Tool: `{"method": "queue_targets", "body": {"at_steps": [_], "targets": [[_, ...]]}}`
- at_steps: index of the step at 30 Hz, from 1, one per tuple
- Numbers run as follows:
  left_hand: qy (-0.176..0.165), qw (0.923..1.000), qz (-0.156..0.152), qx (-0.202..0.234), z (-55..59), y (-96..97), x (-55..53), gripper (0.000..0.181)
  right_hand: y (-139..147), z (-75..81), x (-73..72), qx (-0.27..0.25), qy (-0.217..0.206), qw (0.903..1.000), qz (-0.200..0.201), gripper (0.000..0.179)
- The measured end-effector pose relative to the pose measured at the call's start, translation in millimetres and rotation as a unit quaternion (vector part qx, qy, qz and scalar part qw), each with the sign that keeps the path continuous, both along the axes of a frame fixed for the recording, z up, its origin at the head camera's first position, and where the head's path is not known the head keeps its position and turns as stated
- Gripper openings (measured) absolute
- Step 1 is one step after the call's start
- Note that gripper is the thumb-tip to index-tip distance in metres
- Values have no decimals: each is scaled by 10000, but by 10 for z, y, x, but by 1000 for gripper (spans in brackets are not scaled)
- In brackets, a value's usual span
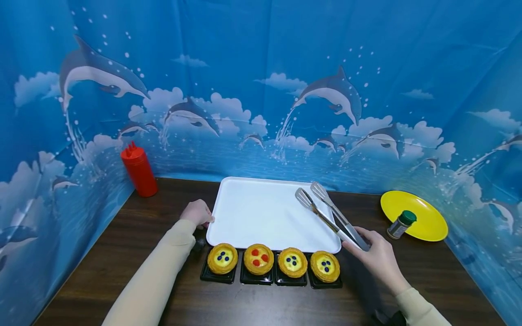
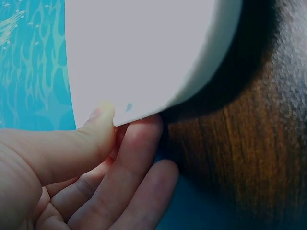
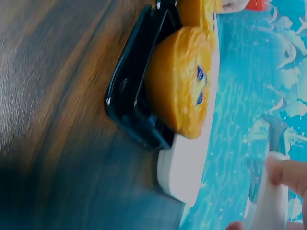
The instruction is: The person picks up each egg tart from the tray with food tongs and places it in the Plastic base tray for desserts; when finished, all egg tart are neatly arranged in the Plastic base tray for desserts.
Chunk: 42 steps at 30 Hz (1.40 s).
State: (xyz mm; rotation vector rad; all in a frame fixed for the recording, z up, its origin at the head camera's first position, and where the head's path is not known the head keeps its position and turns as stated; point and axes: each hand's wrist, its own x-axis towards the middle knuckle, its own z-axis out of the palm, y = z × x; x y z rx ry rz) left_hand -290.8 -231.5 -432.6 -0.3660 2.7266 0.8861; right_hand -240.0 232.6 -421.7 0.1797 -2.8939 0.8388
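Observation:
My left hand [image 1: 197,213] pinches the left edge of a white rectangular tray [image 1: 261,213], thumb on top and fingers beneath, as the left wrist view shows. In my right hand [image 1: 379,258] I hold metal tongs [image 1: 348,226] by their handles. The tongs' arms are spread, and their slotted heads lie over the tray's right side in the head view. Along the tray's front edge stands a row of several tarts, each on a small black plastic base [image 1: 218,277]. One tart [image 1: 258,259] has red pieces on top; the others, like the leftmost tart [image 1: 222,258], carry dark blue berries.
A red squeeze bottle [image 1: 140,172] stands at the back left of the dark wooden table [image 1: 281,305]. On the right is a yellow plate [image 1: 430,222], with a green-capped spice jar [image 1: 401,224] leaning at its rim. A blue dolphin-print curtain [image 1: 253,68] hangs behind.

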Motion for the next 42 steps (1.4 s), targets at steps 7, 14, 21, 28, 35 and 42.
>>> {"method": "queue_targets", "body": {"at_steps": [7,14,21,28,35,42], "targets": [[-17,10000,-13,-4,-12,19,25,15,152,-137,-89,127,-168,9992,-352,62],[-17,10000,-30,-43,-6,34,17,16,298,-241,-127,-185,-455,9957,-791,63],[-99,9999,2,-32,24,9,22,16,341,-320,-153,-410,-486,9916,-1127,63],[-145,9999,44,-34,44,6,33,16,368,-398,-201,-365,-558,9903,-1218,63],[-135,9999,41,-1,-29,-28,-10,15,445,-435,-236,-572,-981,9843,-1349,68],[-103,9999,25,-53,-20,-15,-1,16,419,-443,-300,-344,-1275,9816,-1380,72]]}}
